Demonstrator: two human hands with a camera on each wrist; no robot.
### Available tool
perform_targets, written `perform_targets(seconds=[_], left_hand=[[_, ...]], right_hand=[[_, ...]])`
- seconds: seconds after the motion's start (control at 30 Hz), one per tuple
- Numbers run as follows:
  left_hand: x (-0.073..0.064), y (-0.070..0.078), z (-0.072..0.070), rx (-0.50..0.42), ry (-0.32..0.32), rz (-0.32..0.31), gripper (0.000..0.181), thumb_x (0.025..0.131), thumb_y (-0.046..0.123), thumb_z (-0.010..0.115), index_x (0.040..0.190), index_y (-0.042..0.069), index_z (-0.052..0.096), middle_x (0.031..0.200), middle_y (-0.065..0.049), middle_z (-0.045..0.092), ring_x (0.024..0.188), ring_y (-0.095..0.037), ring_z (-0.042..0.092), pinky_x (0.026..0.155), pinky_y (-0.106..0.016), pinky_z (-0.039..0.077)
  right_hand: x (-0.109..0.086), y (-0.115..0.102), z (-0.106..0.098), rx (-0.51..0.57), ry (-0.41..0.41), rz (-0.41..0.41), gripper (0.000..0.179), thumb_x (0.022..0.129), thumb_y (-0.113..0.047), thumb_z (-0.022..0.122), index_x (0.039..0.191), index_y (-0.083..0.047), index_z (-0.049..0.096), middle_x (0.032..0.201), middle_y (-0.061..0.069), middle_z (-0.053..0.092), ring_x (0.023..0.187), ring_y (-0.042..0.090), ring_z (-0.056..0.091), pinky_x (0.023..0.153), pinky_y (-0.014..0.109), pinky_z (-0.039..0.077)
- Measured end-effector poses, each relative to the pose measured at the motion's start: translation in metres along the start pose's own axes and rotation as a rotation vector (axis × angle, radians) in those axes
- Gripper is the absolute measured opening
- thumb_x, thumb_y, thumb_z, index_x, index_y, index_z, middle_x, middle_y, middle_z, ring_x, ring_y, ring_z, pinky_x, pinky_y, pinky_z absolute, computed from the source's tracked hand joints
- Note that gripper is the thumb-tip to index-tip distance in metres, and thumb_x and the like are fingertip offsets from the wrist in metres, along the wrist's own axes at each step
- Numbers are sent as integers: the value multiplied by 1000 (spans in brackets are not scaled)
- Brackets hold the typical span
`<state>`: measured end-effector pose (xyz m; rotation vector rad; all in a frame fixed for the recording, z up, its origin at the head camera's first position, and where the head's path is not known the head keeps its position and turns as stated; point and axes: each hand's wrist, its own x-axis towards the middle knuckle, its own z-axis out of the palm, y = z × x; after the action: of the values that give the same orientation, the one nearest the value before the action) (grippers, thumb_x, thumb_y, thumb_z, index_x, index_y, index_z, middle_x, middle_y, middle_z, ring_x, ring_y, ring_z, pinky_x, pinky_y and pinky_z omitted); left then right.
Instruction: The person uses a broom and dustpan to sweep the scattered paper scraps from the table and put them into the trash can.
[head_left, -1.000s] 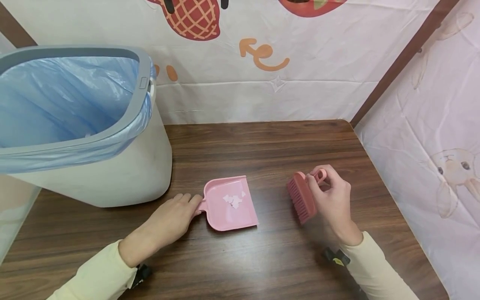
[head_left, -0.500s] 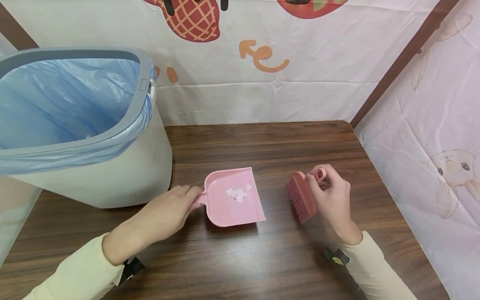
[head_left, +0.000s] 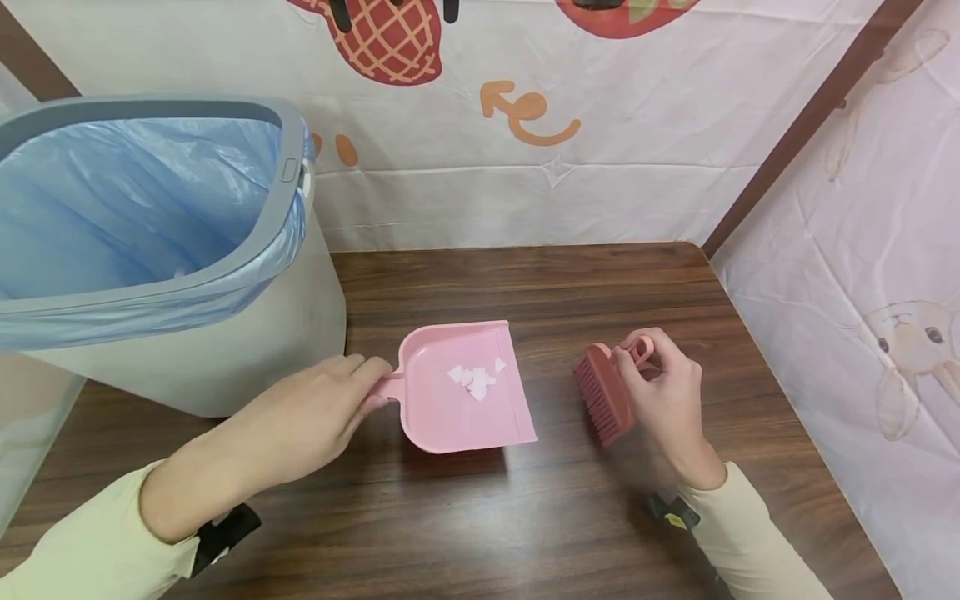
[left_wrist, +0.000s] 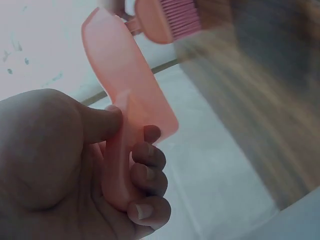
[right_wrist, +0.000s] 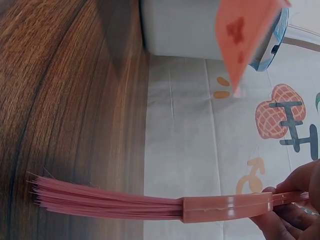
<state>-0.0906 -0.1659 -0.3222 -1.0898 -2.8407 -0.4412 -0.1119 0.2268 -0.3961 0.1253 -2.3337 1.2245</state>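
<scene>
My left hand grips the handle of a pink dustpan, its fingers curled round it in the left wrist view. Several white paper scraps lie in the middle of the pan, one small piece nearer its front lip. The pan is raised off the table, with a shadow beneath it. To the right, my right hand pinches the handle of a darker pink hand brush. In the right wrist view the brush's bristles point down at the wood tabletop.
A pale waste bin with a grey rim and a blue bag stands at the left, beyond my left hand. The brown wood table reaches back to a printed white cloth wall. A second cloth wall rises along the right.
My left hand has lifted the dustpan off the table with the paper scraps in it, and the left forearm has shifted left. My right hand and the brush have stayed in place.
</scene>
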Motion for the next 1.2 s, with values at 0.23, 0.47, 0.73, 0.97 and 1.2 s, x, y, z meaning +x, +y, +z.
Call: perform_targets(seconds=[0.23,0.47,0.73,0.97,1.2], left_hand=[[-3,11,-24,0,-20,-27,13,104,30,60,112,20,61,87,13,53,86,-11,57,75,-35,50],[-11,15,-42,17,1,-27,14,104,30,59,115,22,61,93,16,57,91,-8,59,80,-36,53],[-21,13,-63,69,43,-61,17,101,23,64,117,25,60,103,17,61,100,-4,60,87,-38,53],[-23,11,-78,121,69,-31,22,99,24,67,118,31,59,96,26,54,92,5,53,84,-25,46],[-30,-5,-95,172,46,-32,23,101,27,63,122,35,57,94,26,50,88,3,48,83,-20,38]], right_hand=[[0,-1,0,12,3,6,9,90,2,73,93,-3,66,83,5,70,76,0,65,59,12,52],[-1,-3,1,19,6,11,9,90,1,73,92,-4,66,82,4,69,71,1,62,59,12,51],[1,-3,1,11,2,6,9,90,0,73,92,-5,66,82,4,69,77,-1,65,59,11,51],[3,-3,1,23,0,4,8,90,0,73,92,-4,66,82,4,69,77,0,65,60,12,52],[3,-2,2,14,-9,5,9,90,1,73,92,-4,66,83,5,70,77,-1,65,60,12,52]])
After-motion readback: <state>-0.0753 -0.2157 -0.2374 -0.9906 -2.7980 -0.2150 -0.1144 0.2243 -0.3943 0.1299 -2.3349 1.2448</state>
